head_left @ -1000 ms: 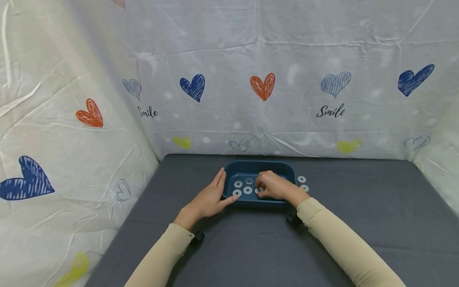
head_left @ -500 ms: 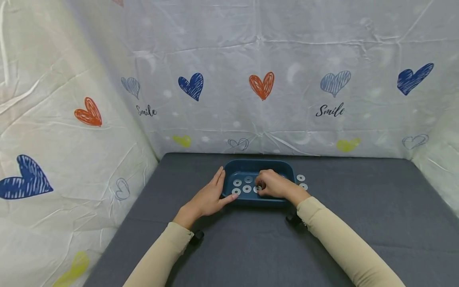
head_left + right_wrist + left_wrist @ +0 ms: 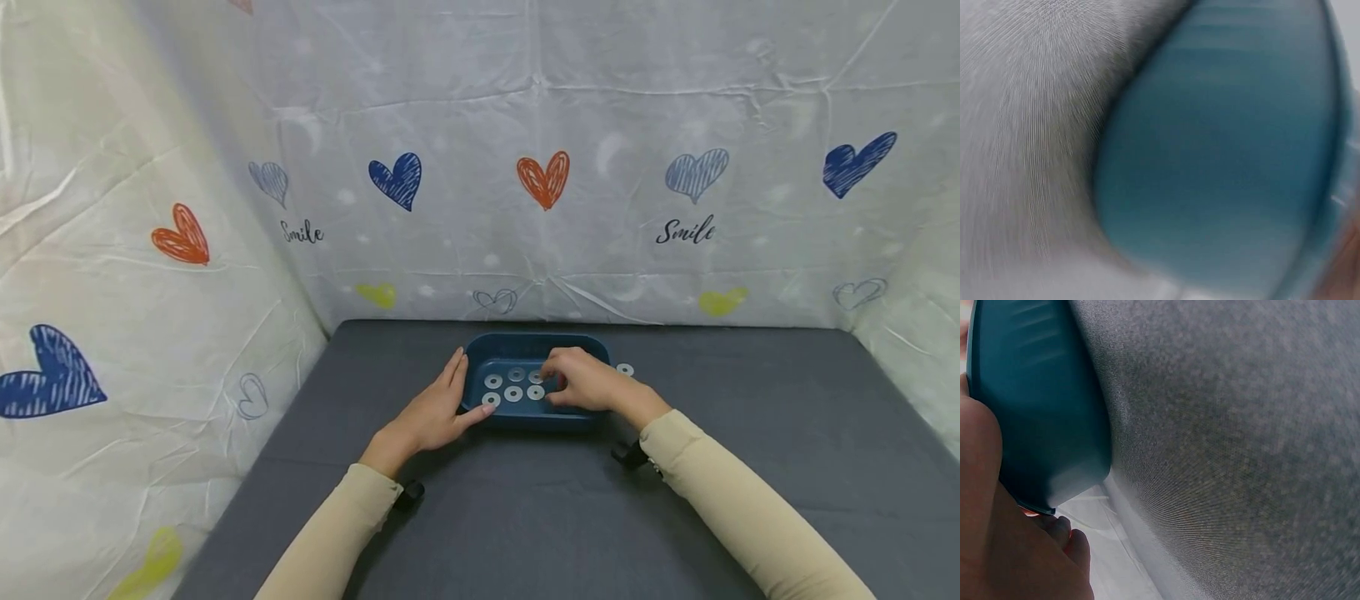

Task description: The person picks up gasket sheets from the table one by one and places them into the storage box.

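In the head view, a dark blue tray (image 3: 551,422) holds several flat washers with centre holes, laid in two rows. My left hand (image 3: 427,417) rests at the tray's left end, straight fingers along the outer wall and thumb over the front rim, near a washer (image 3: 491,400). My right hand (image 3: 588,380) is over the tray's right half, fingers bent down and thumb apart from them. Just left of its thumb lies a front-row washer (image 3: 536,392); its fingertips overlap a back-row washer (image 3: 536,377). The right wrist view is blurred and shows mostly the tray's outside (image 3: 1210,156).
One loose washer (image 3: 625,369) lies outside the tray by its right end, close to the right wrist. The dark grey table (image 3: 517,517) meets a white curtain (image 3: 465,242) printed with hearts at the back. Another white sheet (image 3: 150,333) hangs at the left.
My right hand has let go of the front-row washer and moved slightly right and back. Its wrist now covers one of the two washers outside the tray. The left hand stays put.
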The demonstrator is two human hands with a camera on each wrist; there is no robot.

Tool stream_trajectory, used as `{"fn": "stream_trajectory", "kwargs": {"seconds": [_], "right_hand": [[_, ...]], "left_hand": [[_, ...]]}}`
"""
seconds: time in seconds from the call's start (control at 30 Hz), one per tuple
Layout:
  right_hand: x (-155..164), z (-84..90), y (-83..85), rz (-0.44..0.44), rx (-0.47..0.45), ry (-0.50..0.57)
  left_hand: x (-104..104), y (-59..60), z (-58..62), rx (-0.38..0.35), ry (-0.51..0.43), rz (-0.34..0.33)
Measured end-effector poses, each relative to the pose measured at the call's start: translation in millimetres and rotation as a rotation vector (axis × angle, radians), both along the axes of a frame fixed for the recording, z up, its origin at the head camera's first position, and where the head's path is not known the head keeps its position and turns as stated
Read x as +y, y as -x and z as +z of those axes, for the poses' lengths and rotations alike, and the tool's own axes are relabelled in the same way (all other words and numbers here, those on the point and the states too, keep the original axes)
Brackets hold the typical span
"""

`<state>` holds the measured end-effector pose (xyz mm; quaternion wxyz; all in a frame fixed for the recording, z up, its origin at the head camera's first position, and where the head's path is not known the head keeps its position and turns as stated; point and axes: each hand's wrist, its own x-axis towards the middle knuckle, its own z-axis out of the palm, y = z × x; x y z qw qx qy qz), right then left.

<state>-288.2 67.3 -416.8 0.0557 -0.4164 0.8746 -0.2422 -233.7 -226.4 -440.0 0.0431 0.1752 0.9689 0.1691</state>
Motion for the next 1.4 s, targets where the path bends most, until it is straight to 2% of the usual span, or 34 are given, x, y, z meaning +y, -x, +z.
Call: {"fn": "stream_trajectory", "kwargs": {"seconds": [0.23, 0.53, 0.93, 1.4], "right_hand": [[35.0, 19.2, -14.1, 0.019, 0.037, 0.091], [74.5, 24.2, -26.6, -0.045, 0.068, 0.132], [107.7, 16.5, -36.2, -0.077, 0.013, 0.146], [129.9, -0.9, -44.3, -0.127, 0.006, 0.097]], "left_hand": [[0.0, 0.3, 0.7, 0.003, -0.006, -0.012], [-0.7, 0.4, 2.8, 0.0, -0.009, -0.015], [-0.1, 0.1, 0.9, -0.001, -0.009, -0.013], [0.0, 0.2, -0.3, 0.002, -0.013, -0.011]]}}
